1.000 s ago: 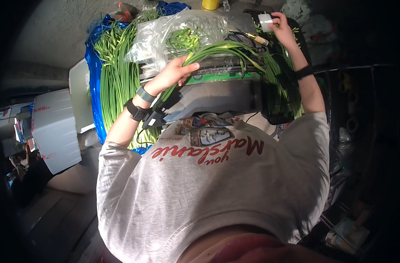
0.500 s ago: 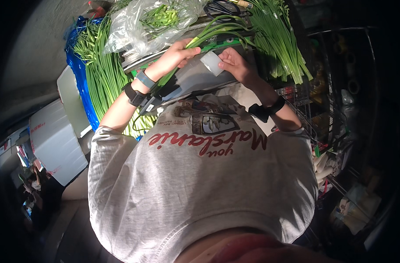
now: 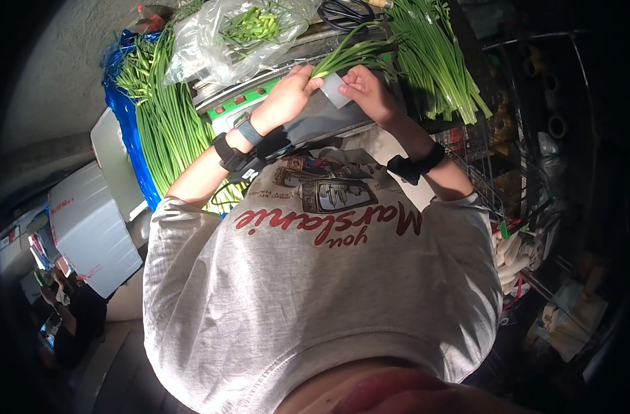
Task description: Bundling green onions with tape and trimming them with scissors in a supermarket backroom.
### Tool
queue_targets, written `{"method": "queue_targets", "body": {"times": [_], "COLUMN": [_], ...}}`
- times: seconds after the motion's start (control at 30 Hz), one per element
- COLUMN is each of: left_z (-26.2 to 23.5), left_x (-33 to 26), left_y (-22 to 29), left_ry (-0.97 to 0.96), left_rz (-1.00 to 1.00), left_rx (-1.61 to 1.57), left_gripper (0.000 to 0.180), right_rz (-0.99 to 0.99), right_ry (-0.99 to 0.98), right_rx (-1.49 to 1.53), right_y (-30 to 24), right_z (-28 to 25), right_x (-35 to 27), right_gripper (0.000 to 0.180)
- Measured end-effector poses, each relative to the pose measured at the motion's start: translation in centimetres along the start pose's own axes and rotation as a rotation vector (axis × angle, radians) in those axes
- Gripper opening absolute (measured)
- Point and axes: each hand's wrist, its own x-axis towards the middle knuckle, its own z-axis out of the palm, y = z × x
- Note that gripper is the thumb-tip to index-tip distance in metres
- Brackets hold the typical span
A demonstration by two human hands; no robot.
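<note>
My left hand (image 3: 291, 94) is closed around a thin bunch of long green chive-like stalks (image 3: 346, 56); their tops fan out to the right beyond it. My right hand (image 3: 368, 92) pinches a small whitish, translucent square sheet (image 3: 334, 90), which could be tape or a label. The sheet's left edge meets the left fingertips beside the stalks; whether it sticks to them I cannot tell. Both hands are above a grey device with a green-edged panel (image 3: 240, 99), possibly a scale.
Long green stalks (image 3: 164, 114) lie on blue plastic (image 3: 125, 124) at the left. Another large green bunch (image 3: 439, 65) rests at the right. Behind my hands are a clear plastic bag (image 3: 211, 41) with cut greens and a coiled dark cable (image 3: 344, 14). A white box (image 3: 94, 231) stands far left.
My left hand has moved right and slightly away from me with the stalks. The whitish sheet now meets its fingertips, and more of the green-edged panel shows.
</note>
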Motion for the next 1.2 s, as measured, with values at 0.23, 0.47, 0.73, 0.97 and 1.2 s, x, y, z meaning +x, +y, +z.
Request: {"method": "queue_targets", "body": {"times": [0.23,0.47,0.73,0.97,1.2], "left_z": [1.6,1.5,2.0,2.3,2.4], "left_x": [-0.9,0.5,1.1,1.3,0.7], "left_y": [-0.1,-0.9,-1.4,-1.7,-1.4], "left_ry": [0.099,-0.031,0.150,0.174,0.160], "left_rz": [-0.007,-0.177,-0.092,-0.098,-0.096], "left_rx": [0.185,-0.023,-0.424,-0.252,-0.086], "left_gripper": [0.034,0.035,0.034,0.030,0.035], "right_rz": [0.008,-0.003,0.012,0.029,-0.006], "right_ry": [0.024,0.066,0.020,-0.005,-0.005], "right_rx": [-0.029,-0.011,-0.012,-0.114,-0.171], "right_y": [1.0,1.3,0.9,1.1,0.6], "right_z": [1.0,0.0,-0.8,-0.4,-0.1], "right_x": [-1.1,-1.7,-1.6,-2.1,-2.5], "right_gripper": [0.021,0.020,0.018,0.018,0.018]}}
